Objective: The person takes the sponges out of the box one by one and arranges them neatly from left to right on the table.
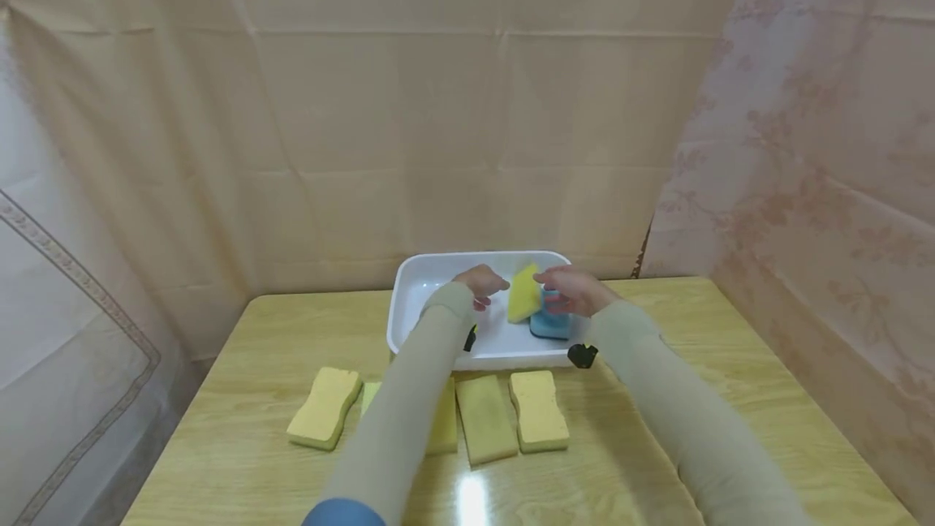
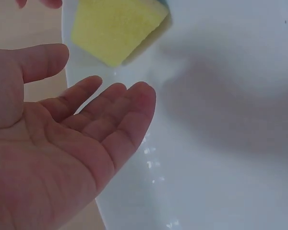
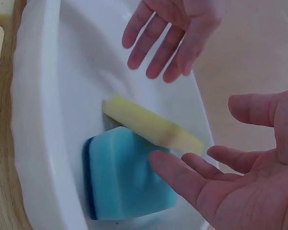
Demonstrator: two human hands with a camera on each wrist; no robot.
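Note:
A yellow sponge (image 1: 523,295) leans at a tilt against a blue sponge (image 3: 129,177) with a dark scouring side, both inside a white tray (image 1: 409,323). My left hand (image 2: 72,134) hovers over the tray, left of the yellow sponge and apart from it, palm bare and fingers slightly bent. On the other side, my right hand (image 3: 249,167) is over the blue sponge with thumb and fingers spread, holding nothing. Its fingertips come close to both sponges; whether they touch the blue one I cannot tell.
In front of the tray, several yellow sponges lie on the wooden table (image 1: 241,396): one at the left (image 1: 325,408), a flat one (image 1: 485,420) and a wavy-edged one (image 1: 539,411). My left forearm covers others partly. A beige curtain (image 1: 467,144) hangs behind the table.

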